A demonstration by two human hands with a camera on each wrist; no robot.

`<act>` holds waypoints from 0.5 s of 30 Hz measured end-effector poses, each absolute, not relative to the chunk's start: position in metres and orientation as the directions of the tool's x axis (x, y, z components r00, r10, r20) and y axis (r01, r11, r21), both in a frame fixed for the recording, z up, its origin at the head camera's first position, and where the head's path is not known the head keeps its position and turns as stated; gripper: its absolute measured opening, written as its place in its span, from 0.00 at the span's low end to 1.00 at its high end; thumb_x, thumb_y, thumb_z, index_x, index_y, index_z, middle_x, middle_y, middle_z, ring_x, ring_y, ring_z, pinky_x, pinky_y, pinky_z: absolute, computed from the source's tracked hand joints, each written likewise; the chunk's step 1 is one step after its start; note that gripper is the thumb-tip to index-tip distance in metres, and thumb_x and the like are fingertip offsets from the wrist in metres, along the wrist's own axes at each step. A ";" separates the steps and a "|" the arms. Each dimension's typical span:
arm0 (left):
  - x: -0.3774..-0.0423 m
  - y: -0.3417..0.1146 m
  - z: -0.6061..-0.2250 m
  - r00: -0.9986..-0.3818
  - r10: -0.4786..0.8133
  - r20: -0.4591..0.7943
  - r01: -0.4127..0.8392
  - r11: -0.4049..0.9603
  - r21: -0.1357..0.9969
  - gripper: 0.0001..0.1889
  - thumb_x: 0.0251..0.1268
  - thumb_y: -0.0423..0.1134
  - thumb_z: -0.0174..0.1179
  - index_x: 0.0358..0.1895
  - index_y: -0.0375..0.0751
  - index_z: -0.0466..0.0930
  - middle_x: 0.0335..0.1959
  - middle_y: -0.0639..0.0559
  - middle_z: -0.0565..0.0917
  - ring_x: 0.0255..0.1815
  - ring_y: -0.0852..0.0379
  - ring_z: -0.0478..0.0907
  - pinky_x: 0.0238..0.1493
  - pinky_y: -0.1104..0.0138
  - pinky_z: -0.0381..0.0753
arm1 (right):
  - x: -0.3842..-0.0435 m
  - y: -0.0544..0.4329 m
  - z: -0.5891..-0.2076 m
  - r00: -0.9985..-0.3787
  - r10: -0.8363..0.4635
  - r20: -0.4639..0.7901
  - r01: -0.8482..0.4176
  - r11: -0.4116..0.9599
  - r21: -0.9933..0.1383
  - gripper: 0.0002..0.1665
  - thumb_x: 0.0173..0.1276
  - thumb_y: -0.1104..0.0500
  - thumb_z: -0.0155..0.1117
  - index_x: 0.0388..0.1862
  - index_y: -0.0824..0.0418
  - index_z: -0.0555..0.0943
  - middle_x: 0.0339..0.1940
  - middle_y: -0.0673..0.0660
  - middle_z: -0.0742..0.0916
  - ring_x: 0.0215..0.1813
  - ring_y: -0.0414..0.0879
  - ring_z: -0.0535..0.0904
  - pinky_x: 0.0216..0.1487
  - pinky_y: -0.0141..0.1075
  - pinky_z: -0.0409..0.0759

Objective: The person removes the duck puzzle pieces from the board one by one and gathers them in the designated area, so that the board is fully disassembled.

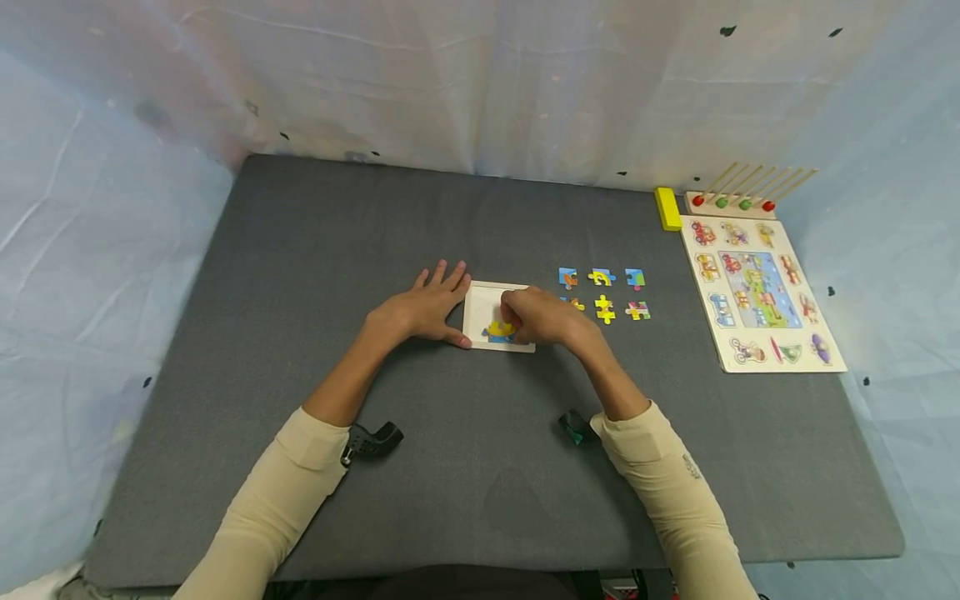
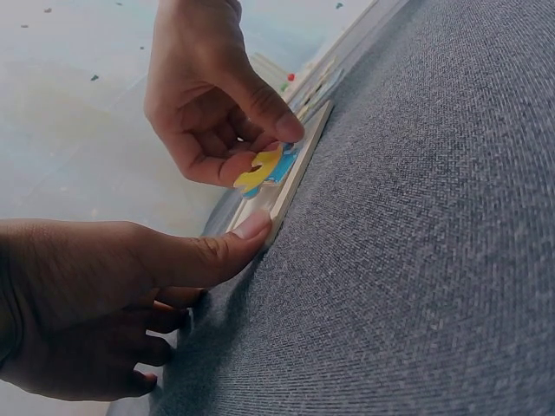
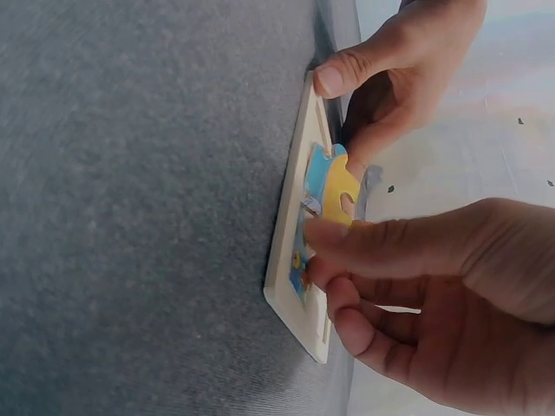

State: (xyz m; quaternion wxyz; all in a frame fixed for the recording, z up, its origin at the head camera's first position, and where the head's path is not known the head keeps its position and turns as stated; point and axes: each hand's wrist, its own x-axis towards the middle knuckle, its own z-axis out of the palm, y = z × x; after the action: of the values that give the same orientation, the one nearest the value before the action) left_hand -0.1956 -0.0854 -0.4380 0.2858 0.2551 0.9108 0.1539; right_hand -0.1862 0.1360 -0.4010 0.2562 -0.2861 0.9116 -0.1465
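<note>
A small pale wooden puzzle tray (image 1: 483,302) lies on the dark table. My right hand (image 1: 546,317) is over its right part, thumb and fingers pinching a yellow-and-blue jigsaw piece (image 3: 336,186). That piece stands tilted up from the tray floor in both wrist views. Beneath the right fingertips, another blue piece (image 3: 297,267) lies along the near rim, partly hidden. My left hand (image 1: 425,310) is spread flat at the tray's left side, its thumb (image 2: 247,230) pressing the near left corner and its other fingers straight on the table.
Right of the tray lie several loose jigsaw pieces (image 1: 604,309) in rows, one partly behind my right hand. Farther right is a wooden picture board (image 1: 712,312). A yellow block (image 1: 667,209) and a peg stand with red and green beads (image 1: 731,206) stand at the back right.
</note>
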 end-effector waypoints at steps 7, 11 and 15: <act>-0.196 -0.085 -0.439 -0.705 0.555 -0.441 0.382 0.821 0.423 0.62 0.65 0.61 0.70 0.86 0.39 0.35 0.88 0.43 0.30 0.88 0.38 0.23 0.88 0.43 0.30 | -0.188 0.136 -0.399 -0.699 -0.611 -0.372 -0.453 0.781 -0.430 0.07 0.67 0.68 0.72 0.34 0.65 0.80 0.27 0.53 0.77 0.29 0.43 0.71 0.32 0.33 0.67; -0.196 -0.085 -0.438 -0.704 0.554 -0.445 0.382 0.823 0.420 0.62 0.65 0.62 0.70 0.86 0.39 0.35 0.88 0.43 0.29 0.88 0.38 0.23 0.88 0.43 0.30 | -0.188 0.137 -0.398 -0.684 -0.636 -0.357 -0.473 0.759 -0.447 0.09 0.67 0.67 0.73 0.33 0.64 0.79 0.27 0.54 0.79 0.29 0.43 0.71 0.33 0.33 0.68; -0.195 -0.085 -0.436 -0.703 0.551 -0.449 0.382 0.826 0.415 0.62 0.64 0.62 0.70 0.86 0.38 0.35 0.88 0.43 0.30 0.88 0.38 0.23 0.88 0.42 0.31 | -0.191 0.138 -0.397 -0.654 -0.682 -0.329 -0.503 0.716 -0.485 0.08 0.68 0.68 0.72 0.33 0.64 0.79 0.28 0.55 0.82 0.29 0.43 0.74 0.34 0.34 0.71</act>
State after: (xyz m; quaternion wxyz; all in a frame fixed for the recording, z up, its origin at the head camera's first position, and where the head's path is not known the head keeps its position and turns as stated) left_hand -0.1948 -0.0848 -0.4362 0.2877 0.2559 0.9111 0.1470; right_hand -0.1907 0.1376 -0.3975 0.2509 -0.3321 0.8916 -0.1784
